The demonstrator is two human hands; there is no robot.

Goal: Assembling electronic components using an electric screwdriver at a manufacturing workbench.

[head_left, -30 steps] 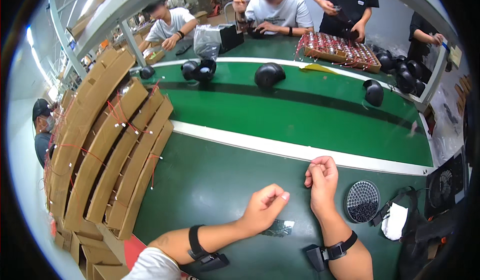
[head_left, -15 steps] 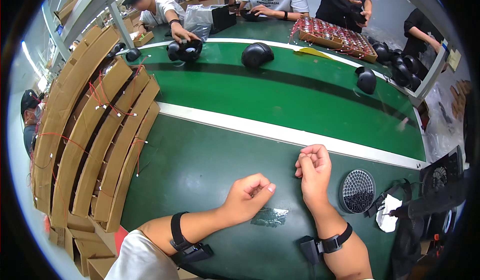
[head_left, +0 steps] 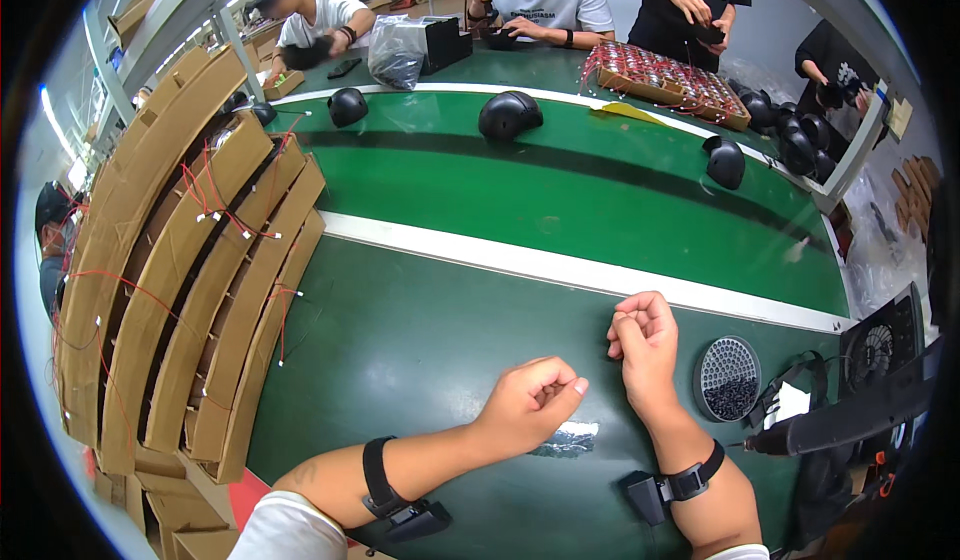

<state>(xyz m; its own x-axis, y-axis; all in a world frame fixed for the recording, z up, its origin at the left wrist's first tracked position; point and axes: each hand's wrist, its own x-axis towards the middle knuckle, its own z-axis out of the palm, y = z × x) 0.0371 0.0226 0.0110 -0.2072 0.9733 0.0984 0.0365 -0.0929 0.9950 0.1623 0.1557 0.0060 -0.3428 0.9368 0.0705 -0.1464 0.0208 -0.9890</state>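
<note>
Green and smooth, the flat worktop [head_left: 400,290] fills the foreground. Layered brown cardboard trays [head_left: 192,345] crowd its left; a long black tool [head_left: 840,422] juts in at right. Left hand [head_left: 532,405] and right hand [head_left: 645,350], apart, curl into loose fists, apparently empty. Near the right sits a round grey dish [head_left: 725,355]; a glossy clear film [head_left: 568,441] lies partly hidden by the left; tiny black pieces [head_left: 728,398] heap in the dish.

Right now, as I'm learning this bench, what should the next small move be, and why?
I'd probably uncurl the right hand and ease it toward the round perforated dish: it and the left hand are curled with nothing visible in them, and the dish, holding small black pieces, stands just right of the right hand.
</note>
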